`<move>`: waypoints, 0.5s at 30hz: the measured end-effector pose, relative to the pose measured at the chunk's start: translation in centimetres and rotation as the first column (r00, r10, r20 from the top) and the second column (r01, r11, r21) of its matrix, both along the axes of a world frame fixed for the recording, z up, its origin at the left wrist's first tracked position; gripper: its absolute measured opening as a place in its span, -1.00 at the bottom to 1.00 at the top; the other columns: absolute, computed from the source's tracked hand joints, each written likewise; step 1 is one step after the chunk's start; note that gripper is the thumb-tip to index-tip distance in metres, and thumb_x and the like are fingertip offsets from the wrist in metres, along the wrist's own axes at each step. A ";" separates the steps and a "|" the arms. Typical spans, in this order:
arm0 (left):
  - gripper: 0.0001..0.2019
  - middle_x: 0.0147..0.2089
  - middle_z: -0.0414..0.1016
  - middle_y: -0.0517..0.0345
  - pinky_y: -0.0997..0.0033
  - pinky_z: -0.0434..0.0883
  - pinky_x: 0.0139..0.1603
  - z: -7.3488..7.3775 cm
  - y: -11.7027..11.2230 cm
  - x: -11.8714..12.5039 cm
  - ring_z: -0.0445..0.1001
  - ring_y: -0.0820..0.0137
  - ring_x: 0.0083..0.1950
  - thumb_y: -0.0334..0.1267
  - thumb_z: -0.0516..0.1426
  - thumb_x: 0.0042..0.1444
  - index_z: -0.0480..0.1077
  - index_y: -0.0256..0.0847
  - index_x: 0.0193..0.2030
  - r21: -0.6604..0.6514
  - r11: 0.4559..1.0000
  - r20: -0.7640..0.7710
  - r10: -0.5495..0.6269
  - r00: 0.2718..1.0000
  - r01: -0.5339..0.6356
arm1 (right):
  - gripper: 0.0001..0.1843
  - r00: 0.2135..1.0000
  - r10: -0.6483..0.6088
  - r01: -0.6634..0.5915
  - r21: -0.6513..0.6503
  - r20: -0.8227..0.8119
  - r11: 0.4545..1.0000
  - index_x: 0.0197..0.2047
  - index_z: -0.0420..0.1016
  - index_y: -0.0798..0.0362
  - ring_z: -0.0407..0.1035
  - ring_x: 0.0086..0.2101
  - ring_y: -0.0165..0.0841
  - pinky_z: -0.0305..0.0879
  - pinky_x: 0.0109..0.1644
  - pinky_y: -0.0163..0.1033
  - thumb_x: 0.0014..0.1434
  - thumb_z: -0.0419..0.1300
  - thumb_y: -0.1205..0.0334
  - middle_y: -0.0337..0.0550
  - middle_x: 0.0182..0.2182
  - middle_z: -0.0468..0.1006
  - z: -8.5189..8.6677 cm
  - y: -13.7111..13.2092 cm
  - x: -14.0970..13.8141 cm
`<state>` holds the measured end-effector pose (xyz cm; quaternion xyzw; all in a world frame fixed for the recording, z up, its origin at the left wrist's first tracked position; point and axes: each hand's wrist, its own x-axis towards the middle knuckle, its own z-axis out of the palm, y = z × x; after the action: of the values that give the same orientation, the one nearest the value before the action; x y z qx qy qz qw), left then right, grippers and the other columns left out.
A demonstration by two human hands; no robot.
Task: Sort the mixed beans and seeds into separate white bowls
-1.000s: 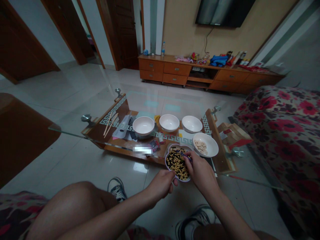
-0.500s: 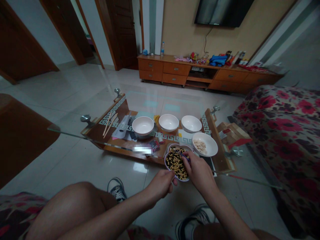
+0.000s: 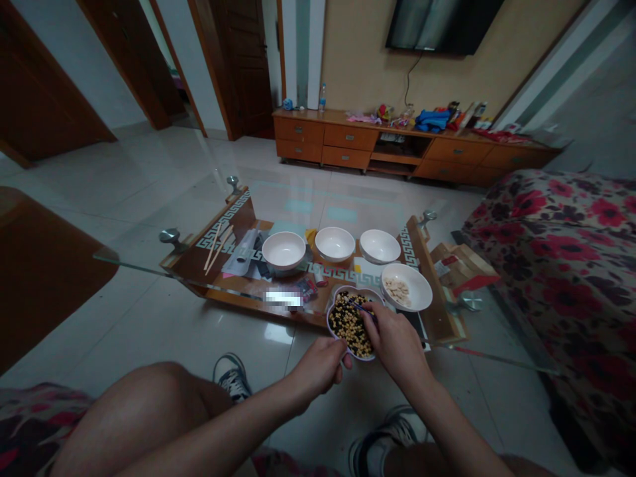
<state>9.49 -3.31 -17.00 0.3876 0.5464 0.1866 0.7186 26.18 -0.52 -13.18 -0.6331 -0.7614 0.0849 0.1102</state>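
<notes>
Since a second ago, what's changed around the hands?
No clear hand move, and nothing taken or let go. The whole view drifts slightly left in frame, so the head likely shifted. The left hand still holds the lilac bowl of dark and pale beans; the right hand still holds the chopsticks over them. The white bowls stayed put.

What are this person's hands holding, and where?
The left hand grips the near rim of a purple-rimmed bowl of beans; the right hand holds thin chopsticks, their held end hidden in its fingers.
</notes>
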 end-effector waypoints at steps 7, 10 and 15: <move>-0.59 -0.73 0.15 0.30 0.53 -0.09 -0.68 0.3 0.0 0.0 -0.03 0.55 -0.75 0.02 -0.10 0.24 0.32 -0.20 -0.46 0.004 1.000 0.005 -0.001 1.000 0.001 | -0.67 0.999 -0.001 0.004 0.065 -0.041 0.998 -0.06 0.52 0.02 0.52 -0.30 -0.24 0.26 -0.21 -0.20 0.36 -0.05 0.13 -0.08 -0.23 0.66 0.5 -0.2 0.0; -0.58 -0.72 0.16 0.30 0.53 -0.09 -0.67 0.2 -0.1 -0.1 -0.02 0.55 -0.75 0.03 -0.10 0.24 0.32 -0.20 -0.45 -0.003 1.000 0.010 0.002 1.000 -0.002 | -0.65 0.995 -0.023 0.033 0.097 -0.096 0.995 -0.05 0.51 0.03 0.52 -0.28 -0.23 0.28 -0.18 -0.19 0.36 -0.05 0.11 -0.06 -0.23 0.65 0.8 -0.2 0.2; -0.56 -0.73 0.15 0.32 0.54 -0.11 -0.68 -0.2 -0.1 -0.2 -0.04 0.57 -0.75 0.08 -0.10 0.24 0.32 -0.20 -0.46 -0.007 1.000 0.027 0.008 1.000 -0.008 | -0.66 0.987 -0.103 0.120 0.137 -0.126 0.983 -0.06 0.51 0.03 0.52 -0.28 -0.23 0.28 -0.22 -0.21 0.35 -0.02 0.07 -0.06 -0.26 0.65 1.1 -0.1 0.8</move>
<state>9.25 -3.39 -17.17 0.3805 0.5387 0.1930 0.7265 26.99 -0.58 -12.07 -0.6590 -0.7211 0.0606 0.2051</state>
